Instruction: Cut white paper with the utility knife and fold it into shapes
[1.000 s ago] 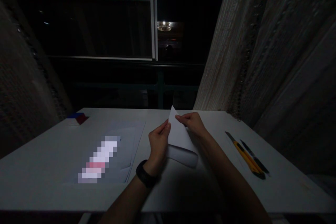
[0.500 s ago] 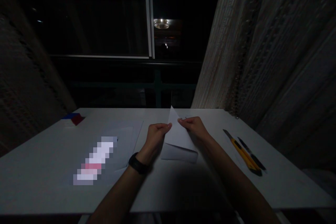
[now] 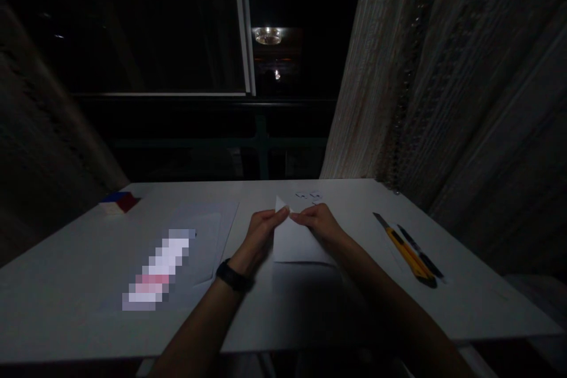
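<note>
A folded sheet of white paper (image 3: pixel 297 245) is held up over the table, with a pointed top and a flap hanging along its lower edge. My left hand (image 3: pixel 264 229), with a dark band on the wrist, pinches the paper near its point. From the other side my right hand (image 3: pixel 319 224) grips it too, thumb close to the left thumb. The fingers behind the sheet are hidden.
On the white table (image 3: pixel 57 295), a yellow box cutter (image 3: pixel 407 253) and a dark pen (image 3: pixel 420 254) lie at right. Papers (image 3: pixel 208 248) and a blurred-out bright object (image 3: pixel 162 266) are at left, beyond them a colored cube (image 3: pixel 119 202). Small drawn marks (image 3: pixel 309 195) show behind my hands.
My hands have come together at the paper's point, thumbs now almost touching. The paper has turned slightly, and the marks behind my right hand are more exposed. The whole view shifted a little.
</note>
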Available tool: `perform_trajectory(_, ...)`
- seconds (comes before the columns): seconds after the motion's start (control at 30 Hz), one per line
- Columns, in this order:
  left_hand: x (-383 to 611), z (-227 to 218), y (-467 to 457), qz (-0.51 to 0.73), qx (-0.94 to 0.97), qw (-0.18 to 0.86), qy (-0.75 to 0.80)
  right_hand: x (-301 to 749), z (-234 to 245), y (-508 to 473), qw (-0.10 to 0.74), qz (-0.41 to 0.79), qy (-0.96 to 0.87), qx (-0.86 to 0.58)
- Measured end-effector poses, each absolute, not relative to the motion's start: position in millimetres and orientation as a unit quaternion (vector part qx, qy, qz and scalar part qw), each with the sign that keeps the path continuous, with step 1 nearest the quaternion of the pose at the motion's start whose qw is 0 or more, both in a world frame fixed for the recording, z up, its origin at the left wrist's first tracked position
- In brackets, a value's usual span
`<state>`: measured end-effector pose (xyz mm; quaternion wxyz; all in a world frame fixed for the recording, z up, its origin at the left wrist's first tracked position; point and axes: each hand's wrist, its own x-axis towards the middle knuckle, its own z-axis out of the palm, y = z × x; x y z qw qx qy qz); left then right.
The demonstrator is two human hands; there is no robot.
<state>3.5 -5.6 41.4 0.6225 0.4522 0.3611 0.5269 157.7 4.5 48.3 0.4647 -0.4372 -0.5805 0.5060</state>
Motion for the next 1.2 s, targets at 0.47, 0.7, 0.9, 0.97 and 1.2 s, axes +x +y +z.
perform_trajectory(0.47, -7.4, 33.1, 4.8, 0.562, 0.382, 0.609, 0.409, 136.9, 32.8, -2.4, 0.43, 0.468, -0.619, -0.461)
perform_trajectory(0.7, -7.5, 19.4, 7.8, 0.596, 0.476, 0.497, 0.413, 146.5, 23.8, 11.8, 0.474, 0.442, -0.589, -0.483)
perform_trajectory(0.9, -5.3, 9.8, 6.7, 0.559, 0.609, 0.375, 0.42, 154.4, 17.2, 21.7, 0.529, 0.422, -0.546, -0.494)
perform_trajectory(0.97, -4.1, 7.3, 5.3, 0.55, 0.618, 0.348, 0.44, 154.2, 16.5, 21.3, 0.533, 0.434, -0.537, -0.489)
perform_trajectory(1.2, -0.2, 7.3, -0.7, 0.573, 0.609, 0.285, 0.468, 148.2, 19.1, 15.1, 0.532, 0.473, -0.518, -0.474)
